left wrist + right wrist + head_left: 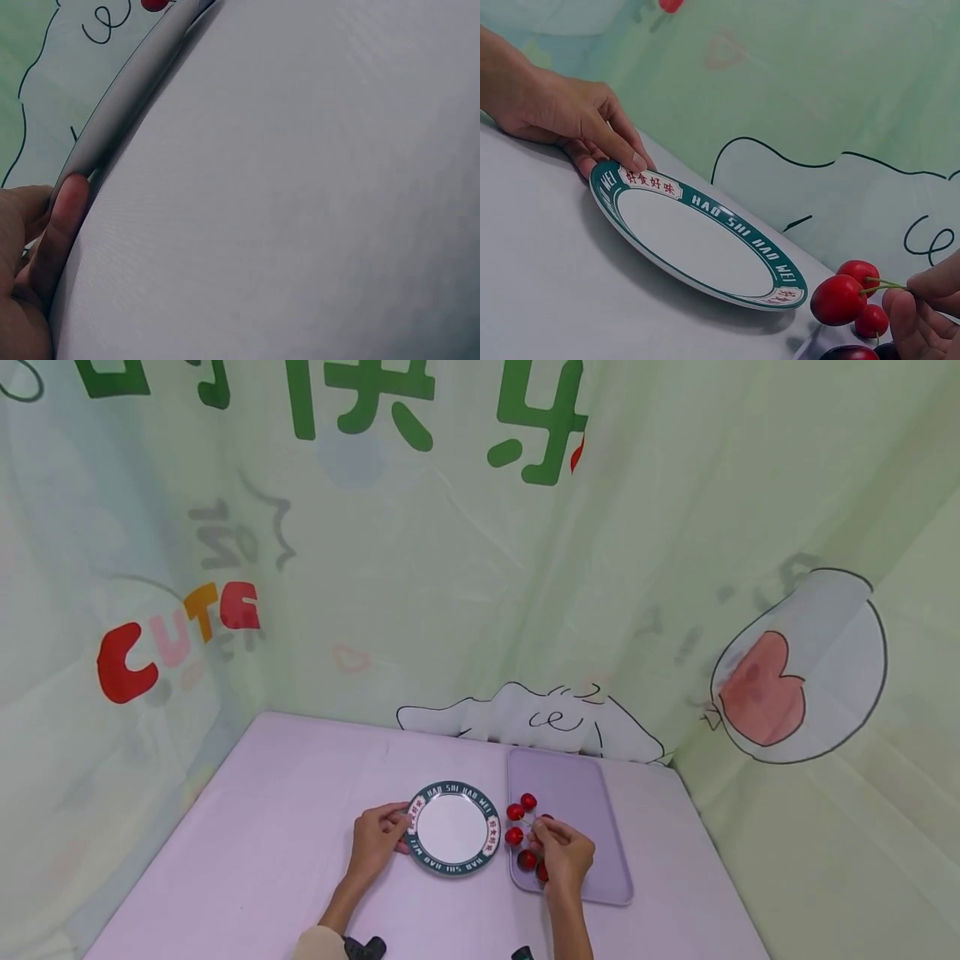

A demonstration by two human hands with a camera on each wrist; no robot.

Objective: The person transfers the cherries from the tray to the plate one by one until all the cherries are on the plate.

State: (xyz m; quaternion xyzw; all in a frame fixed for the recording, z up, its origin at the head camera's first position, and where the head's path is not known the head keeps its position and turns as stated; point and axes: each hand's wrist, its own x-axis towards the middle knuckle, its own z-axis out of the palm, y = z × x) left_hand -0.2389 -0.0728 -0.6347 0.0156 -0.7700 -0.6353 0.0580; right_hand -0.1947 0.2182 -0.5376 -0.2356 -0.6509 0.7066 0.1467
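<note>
My left hand (378, 839) grips the left rim of a round white plate (452, 828) with a dark green lettered border. Its thumb lies on top of the rim, and a shadow falls beneath the plate in the right wrist view. Close up in the left wrist view, the fingers (69, 206) hold the plate's edge (127, 105). Over the purple tray (573, 785), my right hand (566, 852) pinches green stems between thumb and fingertips. Two red cherries (838, 300) hang from those stems beside the plate's right rim. Several more cherries (527, 860) are at the tray's left side, partly hidden by the hand.
A pale pink-covered table (315, 777) lies under everything. Behind and around it hangs a printed cloth (450, 593) with drawings and lettering. Dark wrist devices (365, 948) show at the bottom of the head view.
</note>
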